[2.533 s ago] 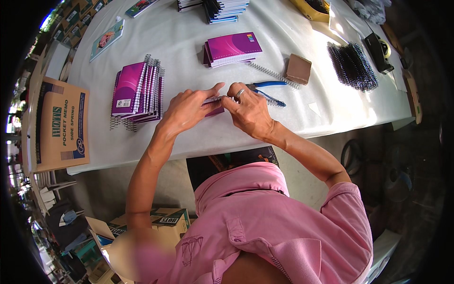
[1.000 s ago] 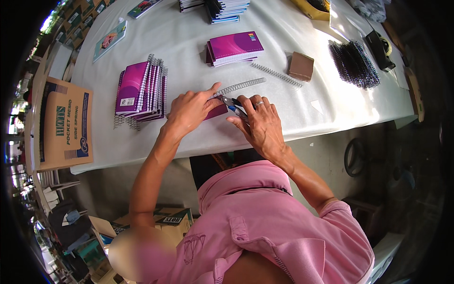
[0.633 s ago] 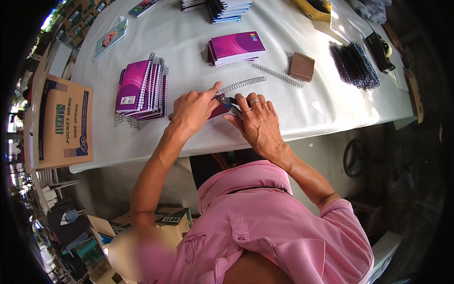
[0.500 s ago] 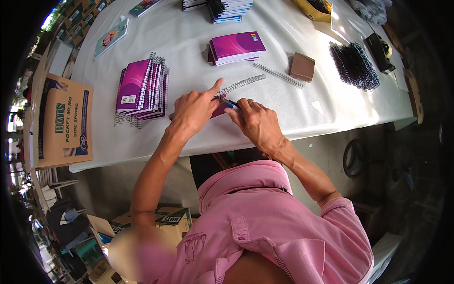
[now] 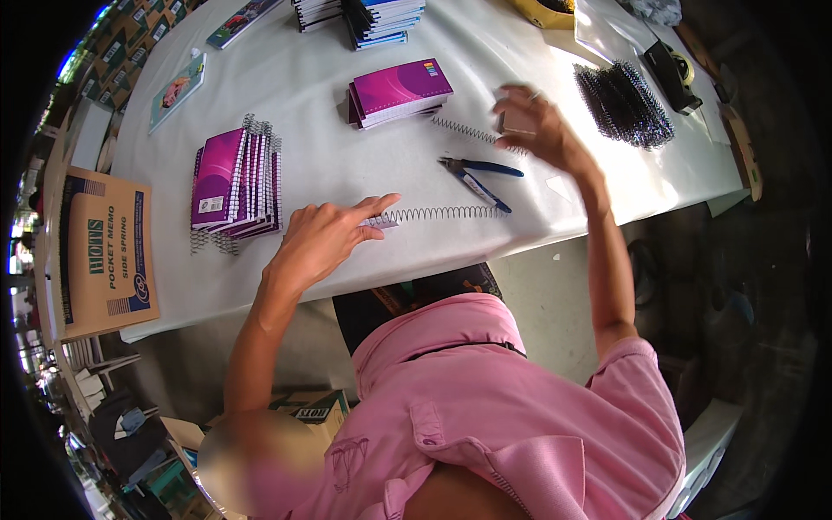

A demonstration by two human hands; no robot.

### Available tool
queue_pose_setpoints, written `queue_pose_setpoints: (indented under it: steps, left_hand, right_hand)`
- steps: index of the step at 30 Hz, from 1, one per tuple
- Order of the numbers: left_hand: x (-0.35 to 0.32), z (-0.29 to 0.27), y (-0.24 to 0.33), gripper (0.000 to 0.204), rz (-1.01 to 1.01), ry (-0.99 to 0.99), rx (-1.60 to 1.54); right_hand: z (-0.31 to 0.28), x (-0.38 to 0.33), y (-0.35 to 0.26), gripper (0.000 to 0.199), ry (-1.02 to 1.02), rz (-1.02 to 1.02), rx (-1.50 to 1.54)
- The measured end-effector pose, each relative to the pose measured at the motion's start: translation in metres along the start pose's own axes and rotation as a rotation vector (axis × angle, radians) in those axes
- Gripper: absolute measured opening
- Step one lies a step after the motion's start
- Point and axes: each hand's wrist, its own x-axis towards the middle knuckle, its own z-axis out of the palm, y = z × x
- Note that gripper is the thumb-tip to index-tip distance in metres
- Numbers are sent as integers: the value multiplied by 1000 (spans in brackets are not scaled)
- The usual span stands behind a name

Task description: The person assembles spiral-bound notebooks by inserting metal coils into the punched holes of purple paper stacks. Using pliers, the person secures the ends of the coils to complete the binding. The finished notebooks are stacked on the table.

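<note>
My left hand (image 5: pixel 322 241) is closed on a small notebook (image 5: pixel 381 222), pressing it near the table's front edge. Most of that notebook is hidden under the fingers. A thin wire coil (image 5: pixel 446 213) runs out of its edge to the right, stretched across the cloth. Just beyond the coil lie blue-handled cutting pliers (image 5: pixel 485 169), touched by neither hand. My right hand (image 5: pixel 546 134) reaches farther out and curls its thumb and fingers around a brown block (image 5: pixel 517 120). Beside that block another loose coil (image 5: pixel 468 130) lies on the cloth, its right end under my hand.
Spiral-bound purple notebooks (image 5: pixel 221 182) are stacked at left; another purple stack (image 5: pixel 403 91) stands mid-table. Black coils (image 5: pixel 624 104) lie in a heap at right near a tape dispenser (image 5: pixel 674 78). A cardboard box (image 5: pixel 108 251) stands by the left edge. More notebooks (image 5: pixel 381 22) sit at the back.
My right hand has let go of the pliers, which now lie on the table, and has moved right and away to the block. The notebook's coil now points straight right.
</note>
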Motion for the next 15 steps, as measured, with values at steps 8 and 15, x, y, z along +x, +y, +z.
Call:
queue_pose_setpoints:
  steps: [8, 15]
  left_hand:
    - [-3, 11, -9, 73, 104, 235, 89]
    - [3, 15, -23, 89, 45, 247, 117]
  right_hand:
    - [-50, 28, 36, 46, -72, -12, -276]
    - [50, 43, -84, 56, -734, -180, 449]
